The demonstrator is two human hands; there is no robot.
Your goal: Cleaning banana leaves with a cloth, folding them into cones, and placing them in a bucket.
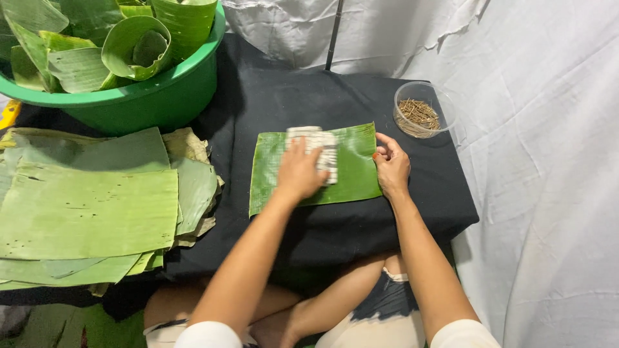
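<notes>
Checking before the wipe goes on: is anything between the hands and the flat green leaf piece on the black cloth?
Only the striped white cloth, under the left hand on the rectangular green banana leaf. The right hand touches the leaf's right edge directly.

A single banana leaf (309, 169) lies flat at the middle of the surface (271, 96), straight in front of the person. The left hand (300, 173) rests on this leaf with a cloth (320, 149) under its fingers, the cloth lying on the leaf's far middle part. The right hand (391, 166) sits on the leaf's right edge. Beyond the leaf's far right corner, near the right rim of the surface, stands a small tub (423, 109) with thin sticks (419, 114) in it. To the left of the leaf a stack of flat banana leaves (90, 206) lies over the left end of the surface. Behind that stack, at the far left, stands a basin (148, 96) with rolled leaves (132, 45) in it
</notes>
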